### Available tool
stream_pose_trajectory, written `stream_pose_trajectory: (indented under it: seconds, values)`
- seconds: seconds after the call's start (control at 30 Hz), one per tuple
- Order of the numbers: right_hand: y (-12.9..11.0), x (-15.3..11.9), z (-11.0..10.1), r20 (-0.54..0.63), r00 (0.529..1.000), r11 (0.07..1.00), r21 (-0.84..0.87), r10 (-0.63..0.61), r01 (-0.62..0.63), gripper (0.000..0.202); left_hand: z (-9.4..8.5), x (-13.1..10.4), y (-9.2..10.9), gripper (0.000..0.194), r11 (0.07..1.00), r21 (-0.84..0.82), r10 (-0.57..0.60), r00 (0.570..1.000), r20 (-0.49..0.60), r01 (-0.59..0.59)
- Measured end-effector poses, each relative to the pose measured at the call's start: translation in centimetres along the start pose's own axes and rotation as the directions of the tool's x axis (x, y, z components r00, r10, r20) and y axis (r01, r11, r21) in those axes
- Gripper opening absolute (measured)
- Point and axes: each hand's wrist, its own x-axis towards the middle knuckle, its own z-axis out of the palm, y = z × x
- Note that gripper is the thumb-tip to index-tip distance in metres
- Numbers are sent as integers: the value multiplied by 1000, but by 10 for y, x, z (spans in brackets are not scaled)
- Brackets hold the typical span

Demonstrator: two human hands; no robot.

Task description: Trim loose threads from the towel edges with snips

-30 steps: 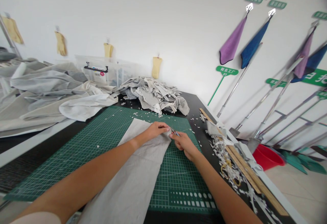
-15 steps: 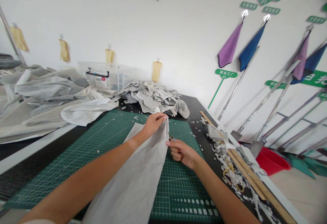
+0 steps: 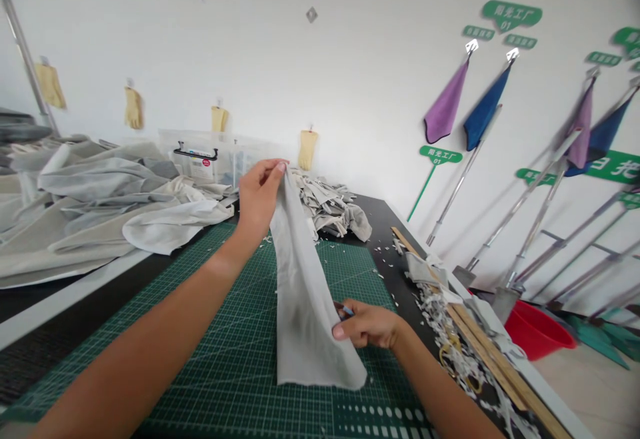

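Note:
A long piece of pale grey cloth (image 3: 303,292) hangs in folds above the green cutting mat (image 3: 210,332). My left hand (image 3: 260,192) is closed on its upper corner, pinching it between thumb and fingers high over the mat. Lower down, at the cloth's right edge, my right hand (image 3: 370,324) is closed around small scissors (image 3: 344,308). Only a dark and light-blue part of the scissors shows; the rest is hidden by fingers and cloth. My right thumb rests against the cloth edge.
Behind the mat lies a heap of grey cloth pieces (image 3: 333,209). Larger grey cloths (image 3: 110,192) are piled at left, before a clear plastic box (image 3: 200,159). Wooden strips (image 3: 493,352) and white scraps (image 3: 435,312) line the right edge. A red basin (image 3: 537,329) stands beyond.
My left hand has risen and moved left, lifting the cloth, whose lower end now shows over the mat. My right hand has moved slightly down and right along the edge. The view has tilted up.

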Motion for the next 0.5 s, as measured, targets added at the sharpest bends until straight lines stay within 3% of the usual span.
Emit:
stream_pose_trajectory:
  seconds: [0.1,0.17,0.27,0.5]
  values:
    - [-10,-8,-6,-161,987,995,-98,-7,-9,46,-19,18,13,28,997,30,71,996,-62,-69]
    - [-19,-17,-13,-298,953,995,-95,-44,16,45,-33,28,20,26,993,61,109,991,-78,-104]
    - [-35,-33,-24,-457,873,986,-79,-169,149,49,-52,39,27,24,987,82,143,988,-62,-137]
    - [-70,-74,-47,-632,664,906,-161,-399,392,42,-80,56,34,22,995,10,100,995,0,-100]
